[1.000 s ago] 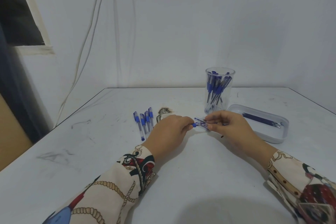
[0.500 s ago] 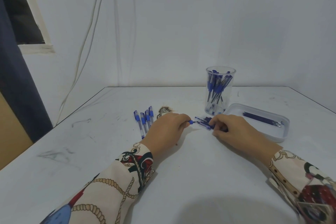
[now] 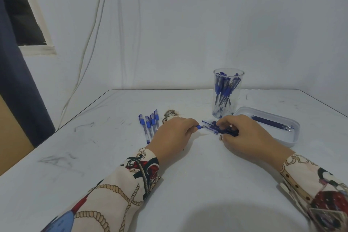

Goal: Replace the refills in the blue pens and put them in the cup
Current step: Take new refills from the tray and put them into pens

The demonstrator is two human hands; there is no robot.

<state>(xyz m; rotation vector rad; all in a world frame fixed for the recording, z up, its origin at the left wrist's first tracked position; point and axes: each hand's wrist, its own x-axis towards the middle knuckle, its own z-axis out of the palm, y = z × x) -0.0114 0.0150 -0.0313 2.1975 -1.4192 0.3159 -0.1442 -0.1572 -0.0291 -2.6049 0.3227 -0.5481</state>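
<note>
Refill swapping was under way — left hand pinched a blue pen tip, right hand gripped loose pen parts at seven o'clock from the cup — reassembly probably came next.

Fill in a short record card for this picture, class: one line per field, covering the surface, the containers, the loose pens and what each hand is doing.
surface: white table, scuffed with dark marks
cup: clear cup, upright, holding many blue pens
tray: shallow white tray right of the cup, with dark refills inside
loose pens: four capped blue pens lying side by side, left of the hands
left hand: pinches a pen piece with a blue end
right hand: rests on a pile of blue pen parts on the table
</note>
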